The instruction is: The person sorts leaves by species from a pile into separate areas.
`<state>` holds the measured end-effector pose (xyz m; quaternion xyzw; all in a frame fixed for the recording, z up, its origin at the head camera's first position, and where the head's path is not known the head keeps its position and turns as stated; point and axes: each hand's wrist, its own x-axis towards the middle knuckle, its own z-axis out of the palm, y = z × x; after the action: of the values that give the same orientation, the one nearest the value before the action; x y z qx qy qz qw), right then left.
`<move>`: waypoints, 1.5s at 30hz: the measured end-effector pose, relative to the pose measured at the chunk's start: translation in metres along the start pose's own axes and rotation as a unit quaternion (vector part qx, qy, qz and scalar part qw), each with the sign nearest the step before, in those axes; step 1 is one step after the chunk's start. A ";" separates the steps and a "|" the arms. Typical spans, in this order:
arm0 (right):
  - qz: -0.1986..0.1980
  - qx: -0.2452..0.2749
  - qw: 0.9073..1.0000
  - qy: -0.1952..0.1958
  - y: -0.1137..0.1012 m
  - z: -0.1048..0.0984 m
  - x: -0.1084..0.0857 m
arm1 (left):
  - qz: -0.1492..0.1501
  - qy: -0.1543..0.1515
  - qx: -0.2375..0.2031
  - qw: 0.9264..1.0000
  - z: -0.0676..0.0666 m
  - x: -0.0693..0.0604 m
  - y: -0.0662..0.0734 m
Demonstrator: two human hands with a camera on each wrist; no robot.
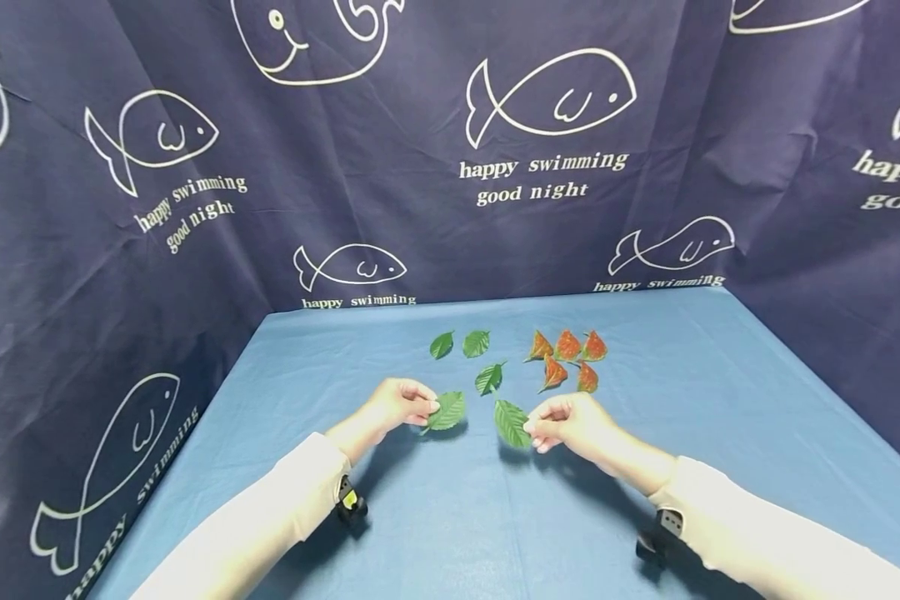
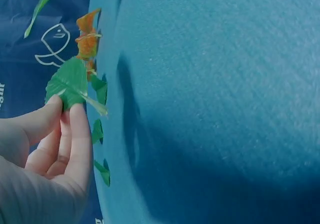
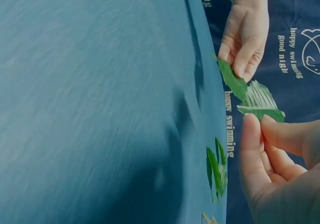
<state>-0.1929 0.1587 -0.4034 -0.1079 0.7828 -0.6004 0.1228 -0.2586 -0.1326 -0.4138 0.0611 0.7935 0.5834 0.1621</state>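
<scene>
My left hand (image 1: 399, 405) pinches a green leaf (image 1: 448, 412) between thumb and fingers, raised a little above the blue cloth. Facing it, my right hand (image 1: 576, 425) pinches another green leaf (image 1: 512, 422) by its edge, also lifted, with a shadow below. The two held leaves are apart in the head view. In the left wrist view, the thumb presses the toothed leaf (image 2: 69, 79) near its stalk. The right wrist view shows the pale ribs of the right hand's leaf (image 3: 261, 99). Just beyond the hands lies a green leaf (image 1: 489, 379) on the cloth.
Farther back lie two more green leaves, one on the left (image 1: 442, 344) and one beside it (image 1: 476, 342). To their right, several orange-red leaves (image 1: 567, 344) lie in two rows. Dark blue fish-print curtains (image 1: 435, 200) surround the blue-covered table (image 1: 330, 350).
</scene>
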 end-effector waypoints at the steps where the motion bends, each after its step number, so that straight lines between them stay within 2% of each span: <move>1: -0.001 0.008 1.000 0.006 0.000 0.002 0.002 | 0.001 0.007 -0.005 1.000 -0.001 -0.001 0.001; 5: 0.000 0.036 0.999 0.020 -0.001 0.009 0.011 | -0.007 0.033 -0.026 0.999 -0.005 -0.002 0.004; 12: 0.021 0.079 0.996 0.031 0.000 0.012 0.024 | -0.030 0.061 -0.056 0.996 -0.011 0.000 0.006; 19: 0.023 0.103 0.993 0.058 0.004 0.022 0.044 | -0.034 0.078 -0.075 0.994 -0.018 0.005 0.000; 23: 0.032 0.107 0.992 0.064 0.003 0.029 0.055 | -0.048 0.093 -0.075 0.992 -0.021 0.009 -0.004; 26: 0.042 0.110 0.990 0.076 -0.001 0.033 0.062 | -0.055 0.096 -0.070 0.991 -0.021 0.010 -0.004; 31: 0.052 0.130 0.985 0.097 -0.011 0.036 0.077 | -0.050 0.093 -0.073 0.992 -0.018 0.014 -0.001; 35: 0.080 0.149 0.980 0.105 -0.017 0.039 0.086 | -0.049 0.101 -0.082 0.990 -0.018 0.019 -0.001; 38: 0.101 0.159 0.975 0.121 -0.017 0.041 0.092 | -0.053 0.108 -0.082 0.989 -0.020 0.021 -0.003; 45: 0.114 0.172 0.967 0.150 -0.014 0.052 0.102 | -0.062 0.120 -0.086 0.987 -0.024 0.027 -0.008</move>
<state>-0.2724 0.0759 -0.4095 0.0957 0.6841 -0.7177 0.0883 -0.2910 -0.1488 -0.4201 -0.0731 0.7564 0.6412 0.1065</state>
